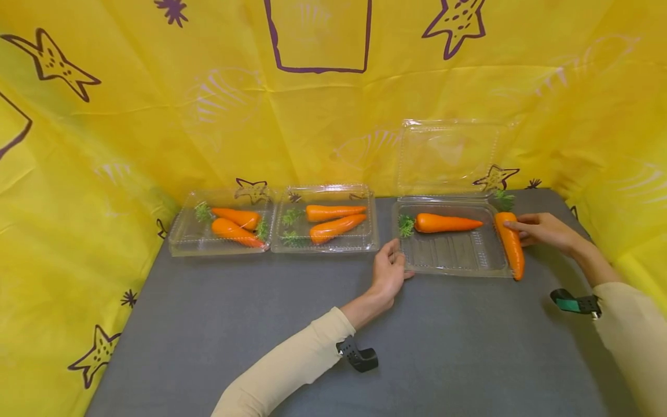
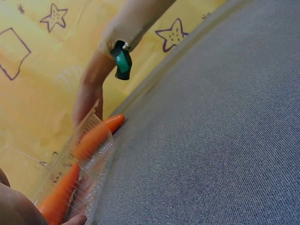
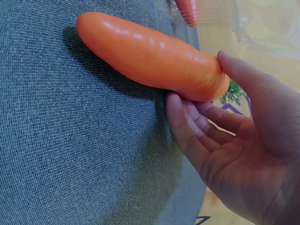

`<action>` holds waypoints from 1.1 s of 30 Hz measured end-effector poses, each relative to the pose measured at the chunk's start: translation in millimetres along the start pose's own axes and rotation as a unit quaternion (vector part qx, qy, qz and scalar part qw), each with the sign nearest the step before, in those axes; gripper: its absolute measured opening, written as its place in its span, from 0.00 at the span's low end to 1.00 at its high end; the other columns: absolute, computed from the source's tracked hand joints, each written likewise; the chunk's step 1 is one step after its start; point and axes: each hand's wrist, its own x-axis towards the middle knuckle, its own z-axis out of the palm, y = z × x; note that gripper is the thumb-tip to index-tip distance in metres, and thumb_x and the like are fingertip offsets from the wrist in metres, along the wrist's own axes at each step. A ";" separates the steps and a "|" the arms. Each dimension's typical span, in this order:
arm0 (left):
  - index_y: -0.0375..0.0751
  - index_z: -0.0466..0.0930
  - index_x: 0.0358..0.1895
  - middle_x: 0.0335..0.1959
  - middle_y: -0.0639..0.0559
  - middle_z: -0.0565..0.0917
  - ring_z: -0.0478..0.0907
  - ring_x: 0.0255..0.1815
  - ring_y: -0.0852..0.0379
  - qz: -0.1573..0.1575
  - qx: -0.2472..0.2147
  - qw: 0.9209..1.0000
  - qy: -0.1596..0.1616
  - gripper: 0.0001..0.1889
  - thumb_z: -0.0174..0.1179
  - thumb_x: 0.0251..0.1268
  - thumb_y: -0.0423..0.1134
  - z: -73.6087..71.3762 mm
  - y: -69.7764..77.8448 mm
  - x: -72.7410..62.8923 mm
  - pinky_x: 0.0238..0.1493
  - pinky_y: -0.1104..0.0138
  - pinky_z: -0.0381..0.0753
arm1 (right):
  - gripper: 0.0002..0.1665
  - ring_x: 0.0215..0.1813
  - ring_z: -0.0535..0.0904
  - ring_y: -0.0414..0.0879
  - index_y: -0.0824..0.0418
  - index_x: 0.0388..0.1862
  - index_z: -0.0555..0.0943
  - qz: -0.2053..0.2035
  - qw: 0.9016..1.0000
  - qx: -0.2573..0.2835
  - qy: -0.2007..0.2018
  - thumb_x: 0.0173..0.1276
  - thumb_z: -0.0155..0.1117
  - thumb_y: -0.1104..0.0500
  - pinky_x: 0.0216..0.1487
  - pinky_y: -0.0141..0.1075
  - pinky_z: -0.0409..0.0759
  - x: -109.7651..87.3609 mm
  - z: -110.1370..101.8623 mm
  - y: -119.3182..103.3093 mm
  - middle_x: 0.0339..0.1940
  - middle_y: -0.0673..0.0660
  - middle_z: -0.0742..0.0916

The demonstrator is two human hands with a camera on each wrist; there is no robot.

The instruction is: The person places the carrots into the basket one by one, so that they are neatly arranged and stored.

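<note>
My right hand point(image 1: 547, 230) pinches an orange carrot point(image 1: 510, 246) near its leafy end, with the thumb on one side and fingers on the other in the right wrist view. This carrot slants along the right edge of a clear plastic clamshell container point(image 1: 458, 270), its tip toward me. The container's lid point(image 1: 448, 156) stands raised at the back. Inside, a second carrot point(image 1: 448, 223) lies crosswise at the rear, green tops to the left. At the container's front left corner, my left hand point(image 1: 389, 272) grips the side, thumb at the front edge.
Two closed clear containers stand side by side to the left, one in the middle point(image 1: 325, 250) and one at far left point(image 1: 219, 253), each with two carrots inside. The grey table point(image 1: 292, 307) meets yellow patterned cloth point(image 1: 323, 127) at the back and sides.
</note>
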 end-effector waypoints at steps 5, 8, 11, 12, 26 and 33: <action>0.27 0.62 0.70 0.70 0.33 0.66 0.68 0.66 0.38 -0.002 0.000 1.000 0.000 0.24 0.44 0.72 0.23 -0.7 1.1 -1.4 0.45 0.56 0.87 | 0.42 0.42 0.83 0.37 0.87 0.69 0.53 0.001 1.000 0.003 0.000 0.80 0.47 0.49 0.46 0.42 0.86 -0.8 0.7 -0.5 0.61 0.84 0.71; 0.27 0.62 0.70 0.70 0.33 0.66 0.68 0.66 0.38 -0.003 0.001 1.000 0.000 0.24 0.44 0.72 0.23 -0.9 1.5 -2.2 0.45 0.57 0.87 | 0.42 0.41 0.81 0.34 0.87 0.69 0.53 -0.001 1.000 -0.005 0.006 0.80 0.46 0.49 0.45 0.40 0.86 -2.2 -0.9 -0.3 0.61 0.84 0.70; 0.27 0.62 0.70 0.70 0.33 0.66 0.69 0.66 0.38 0.000 0.003 1.000 -0.001 0.24 0.44 0.72 0.23 -0.6 0.8 -1.4 0.44 0.57 0.87 | 0.41 0.41 0.82 0.35 0.87 0.68 0.55 -0.004 1.000 -0.014 0.012 0.80 0.46 0.49 0.44 0.40 0.86 -3.1 -2.7 -0.1 0.61 0.84 0.70; 0.27 0.62 0.70 0.70 0.33 0.66 0.69 0.66 0.38 0.001 0.003 1.000 -0.001 0.24 0.44 0.72 0.23 -0.4 0.4 -0.9 0.44 0.58 0.87 | 0.41 0.41 0.82 0.35 0.87 0.68 0.55 -0.005 1.000 -0.016 0.013 0.80 0.46 0.49 0.44 0.40 0.86 -3.3 -3.2 -0.1 0.61 0.84 0.70; 0.29 0.63 0.70 0.69 0.32 0.66 0.69 0.66 0.39 -0.003 0.007 1.000 -0.001 0.24 0.45 0.73 0.24 0.8 0.4 0.1 0.45 0.55 0.86 | 0.39 0.41 0.83 0.36 0.87 0.68 0.55 -0.012 1.000 -0.024 0.011 0.81 0.45 0.51 0.47 0.43 0.86 -6.5 -8.5 0.4 0.61 0.84 0.72; 0.29 0.65 0.69 0.67 0.33 0.69 0.72 0.63 0.40 0.002 0.012 1.000 0.014 0.23 0.45 0.72 0.24 0.7 -0.2 -0.3 0.44 0.55 0.87 | 0.37 0.42 0.85 0.40 0.88 0.66 0.58 -0.014 0.999 -0.034 0.002 0.81 0.44 0.52 0.46 0.42 0.86 -6.4 -18.3 -2.2 0.59 0.83 0.74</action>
